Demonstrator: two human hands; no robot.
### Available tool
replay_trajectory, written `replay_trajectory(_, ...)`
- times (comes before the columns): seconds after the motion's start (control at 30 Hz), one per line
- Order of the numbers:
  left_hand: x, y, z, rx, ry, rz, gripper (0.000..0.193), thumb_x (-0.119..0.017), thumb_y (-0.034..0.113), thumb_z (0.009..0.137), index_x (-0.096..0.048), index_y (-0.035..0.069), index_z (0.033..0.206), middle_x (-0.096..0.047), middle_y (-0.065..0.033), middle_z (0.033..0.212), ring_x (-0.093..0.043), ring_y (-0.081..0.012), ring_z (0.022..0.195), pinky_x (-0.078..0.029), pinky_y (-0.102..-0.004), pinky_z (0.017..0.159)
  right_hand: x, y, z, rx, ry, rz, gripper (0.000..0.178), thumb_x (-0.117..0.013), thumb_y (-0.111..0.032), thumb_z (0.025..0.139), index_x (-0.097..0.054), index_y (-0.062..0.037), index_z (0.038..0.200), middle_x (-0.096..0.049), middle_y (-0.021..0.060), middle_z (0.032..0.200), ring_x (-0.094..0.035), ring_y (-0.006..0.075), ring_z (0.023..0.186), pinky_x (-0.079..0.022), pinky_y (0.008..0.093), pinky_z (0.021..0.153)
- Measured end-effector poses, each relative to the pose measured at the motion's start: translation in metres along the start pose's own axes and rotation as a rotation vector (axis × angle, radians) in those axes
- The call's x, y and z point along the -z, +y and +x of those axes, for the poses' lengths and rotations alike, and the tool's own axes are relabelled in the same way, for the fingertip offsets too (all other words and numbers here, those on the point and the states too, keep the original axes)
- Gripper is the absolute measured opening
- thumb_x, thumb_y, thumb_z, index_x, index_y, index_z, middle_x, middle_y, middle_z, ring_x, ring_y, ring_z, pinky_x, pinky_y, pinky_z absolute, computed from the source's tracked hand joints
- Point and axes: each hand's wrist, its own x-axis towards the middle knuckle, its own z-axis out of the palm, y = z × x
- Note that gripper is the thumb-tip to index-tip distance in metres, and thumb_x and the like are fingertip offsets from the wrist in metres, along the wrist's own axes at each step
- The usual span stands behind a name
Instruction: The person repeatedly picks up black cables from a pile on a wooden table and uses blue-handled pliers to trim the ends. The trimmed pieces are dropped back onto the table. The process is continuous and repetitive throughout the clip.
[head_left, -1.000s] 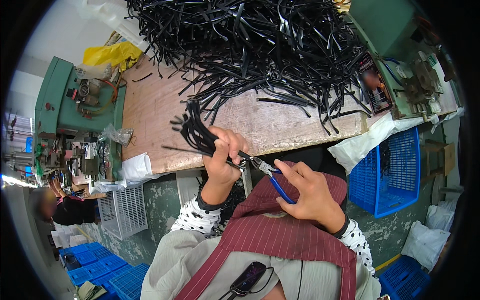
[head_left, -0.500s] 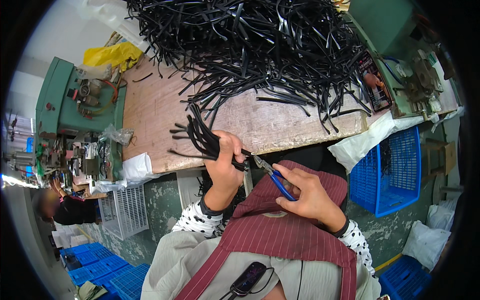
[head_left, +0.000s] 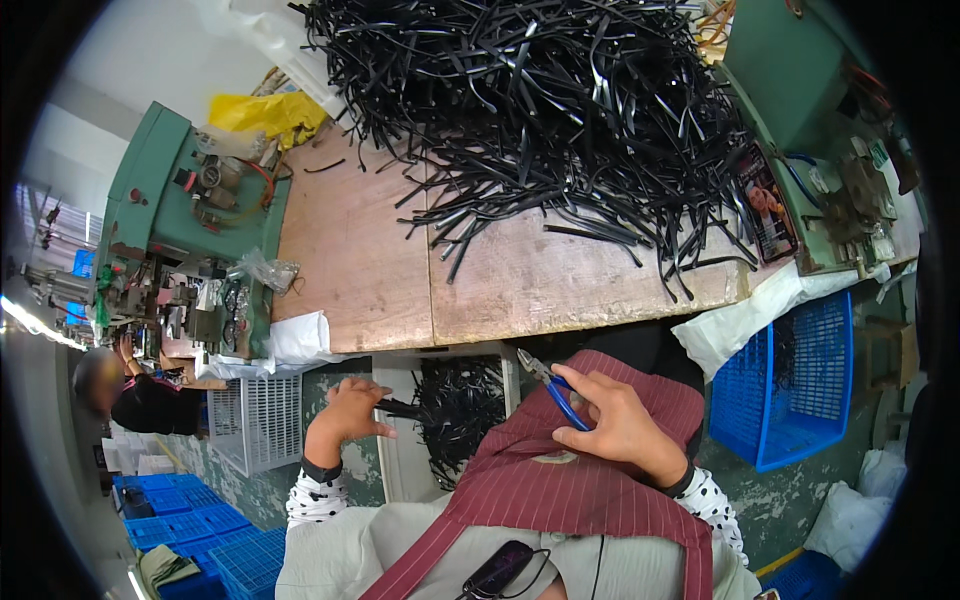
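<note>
My left hand point(head_left: 355, 412) is over the left side of a white bin point(head_left: 396, 455) below the table edge, its fingers and thumb apart. Just beyond its fingertips, a few slim black strips point(head_left: 402, 408), which look like spectacle temples, are loose over the bin. More black temples point(head_left: 465, 400) lie in a heap inside. In my right hand point(head_left: 622, 425) are blue-handled cutting pliers point(head_left: 562, 398), gripped between thumb and fingers. Their metal jaws point up and left above my maroon striped apron, with nothing between them that I can make out.
A big tangled pile of black temples point(head_left: 540, 90) covers the back of the wooden table point(head_left: 370, 290). Green machines point(head_left: 165, 200) flank it on both sides. A blue crate point(head_left: 785, 390) stands at right, a white crate point(head_left: 255, 420) at left. A person point(head_left: 150, 400) is at far left.
My left hand has moved down and left from the table edge and let go of the bunch of temples over the bin. The right hand with the pliers has barely moved.
</note>
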Motion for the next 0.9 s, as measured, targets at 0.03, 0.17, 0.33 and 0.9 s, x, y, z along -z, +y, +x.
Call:
replay_trajectory(0.03, 0.003, -0.005, 0.004, -0.043, 0.063, -0.136, 0.053, -0.079, 0.03, 0.074, -0.062, 0.011, 0.121, -0.065, -0.0168, 0.111, -0.059, -0.0344, 0.108, -0.048, -0.0391, 0.089, -0.002, 0.001, 0.002, 0.014, -0.003, -0.005, 0.078, -0.081, -0.026, 0.069, -0.05, -0.0104, 0.139, -0.059, 0.0101, 0.083, -0.061, 0.0265, 0.073, -0.052, 0.0364, 0.069)
replay_trajectory(0.17, 0.056, 0.013, 0.07, -0.186, 0.534, -0.441, 0.029, -0.07, 0.02, 0.083, -0.068, 0.005, 0.107, -0.065, -0.0172, 0.107, -0.06, -0.0363, 0.101, -0.048, -0.0425, 0.087, -0.005, -0.003, 0.002, 0.009, -0.015, -0.016, 0.078, -0.082, -0.027, 0.069, -0.05, -0.0108, 0.139, -0.059, 0.0106, 0.084, -0.063, 0.0276, 0.076, -0.053, 0.0373, 0.07)
replay_trajectory(0.33, 0.1, 0.05, 0.233, -0.092, 1.088, -0.223, 0.037, -0.069, 0.025, 0.084, -0.065, 0.021, 0.12, -0.057, -0.0111, 0.127, -0.049, -0.0331, 0.118, -0.041, -0.0465, 0.095, 0.002, -0.008, -0.009, -0.004, 0.036, -0.09, 0.081, -0.082, -0.03, 0.068, -0.049, -0.0119, 0.14, -0.06, 0.0112, 0.086, -0.064, 0.0279, 0.078, -0.053, 0.0376, 0.071)
replay_trajectory(0.9, 0.106, 0.158, 0.289, -0.491, 1.122, -0.452, 0.021, -0.07, 0.014, 0.08, -0.071, 0.021, 0.1, -0.063, 0.0011, 0.109, -0.054, -0.0239, 0.106, -0.035, -0.0436, 0.091, 0.007, 0.023, -0.001, 0.003, 0.22, -0.089, 0.081, -0.083, -0.031, 0.068, -0.05, -0.0103, 0.139, -0.06, 0.0124, 0.089, -0.063, 0.0285, 0.079, -0.052, 0.038, 0.072)
